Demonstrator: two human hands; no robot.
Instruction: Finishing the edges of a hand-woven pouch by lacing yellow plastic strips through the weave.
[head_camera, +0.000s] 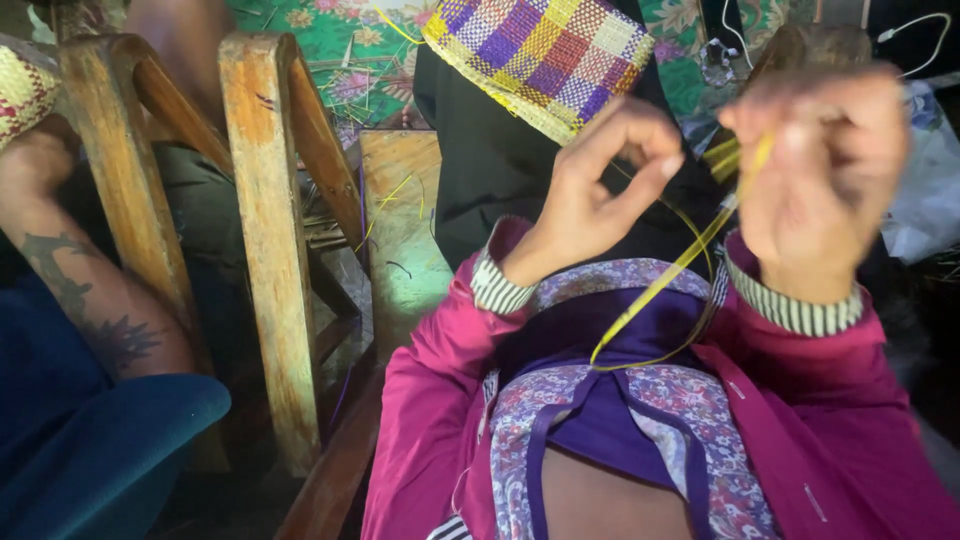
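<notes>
Two raised hands (700, 180) pinching yellow strip (665, 285)

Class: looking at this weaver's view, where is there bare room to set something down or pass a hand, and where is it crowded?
Bare patch: the wooden board between the wooden frame post and the pink sleeve. Crowded: the space between the left hand and right hand, crossed by yellow strips, below the checked woven piece.

Both hands work a yellow strip
Right hand (815, 180) pinches the strip (670, 275); left hand (600, 185) curls beside it, below a checked woven basket (540, 55).
</notes>
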